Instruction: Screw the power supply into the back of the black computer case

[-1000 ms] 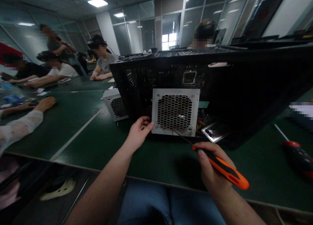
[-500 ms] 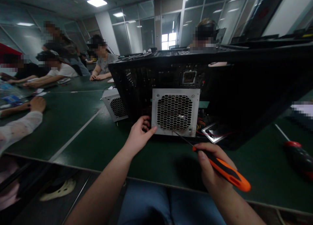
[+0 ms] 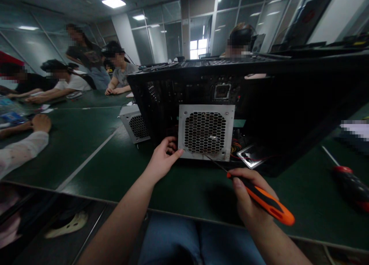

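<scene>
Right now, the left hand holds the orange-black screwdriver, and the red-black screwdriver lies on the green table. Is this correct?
Wrong hand: the head view shows the right hand holding the orange-black screwdriver; the red-black screwdriver lies on the table.

One orange-and-black screwdriver (image 3: 267, 202) and one red-and-black screwdriver (image 3: 348, 183) make two. One nearer honeycomb-fronted metal box (image 3: 206, 132) and one farther honeycomb-fronted metal box (image 3: 135, 123) make two. There is one black computer case (image 3: 276, 103), one green bench (image 3: 112, 176) and one pale clog (image 3: 69, 226) in sight. Other people (image 3: 123, 75) number at least six; overlap hides the exact count.
</scene>
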Available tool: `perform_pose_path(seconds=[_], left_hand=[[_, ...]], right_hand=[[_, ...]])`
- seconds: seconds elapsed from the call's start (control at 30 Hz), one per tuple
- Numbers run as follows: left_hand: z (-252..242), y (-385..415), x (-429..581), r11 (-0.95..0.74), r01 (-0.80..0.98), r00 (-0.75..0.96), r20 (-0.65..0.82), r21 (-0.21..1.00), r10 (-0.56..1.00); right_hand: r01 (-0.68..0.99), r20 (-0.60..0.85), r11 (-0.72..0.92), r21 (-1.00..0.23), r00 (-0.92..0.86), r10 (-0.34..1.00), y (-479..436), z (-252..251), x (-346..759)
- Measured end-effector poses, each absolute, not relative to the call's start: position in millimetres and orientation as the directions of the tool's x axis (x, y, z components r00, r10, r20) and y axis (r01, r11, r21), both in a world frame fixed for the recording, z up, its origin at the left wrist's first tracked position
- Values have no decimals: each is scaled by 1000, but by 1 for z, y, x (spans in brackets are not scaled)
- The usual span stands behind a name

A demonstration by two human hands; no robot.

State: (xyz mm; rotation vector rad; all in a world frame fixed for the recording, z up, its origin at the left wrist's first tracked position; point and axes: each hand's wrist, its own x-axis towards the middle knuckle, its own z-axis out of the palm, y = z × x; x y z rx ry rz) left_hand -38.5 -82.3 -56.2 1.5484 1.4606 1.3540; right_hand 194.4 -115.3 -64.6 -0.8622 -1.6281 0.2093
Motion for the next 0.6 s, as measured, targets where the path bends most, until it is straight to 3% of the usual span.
perform_pose_path(seconds=[0.43, 0.6], left_hand=[[-59, -81, -38, -224, 336, -137, 283, 915, 949], [-57, -83, -38, -234, 384, -162, 314, 893, 935]], right_hand=[[416, 826, 744, -523, 33, 563, -119, -64, 193], [420, 856, 802, -425, -101, 506, -127, -55, 182]])
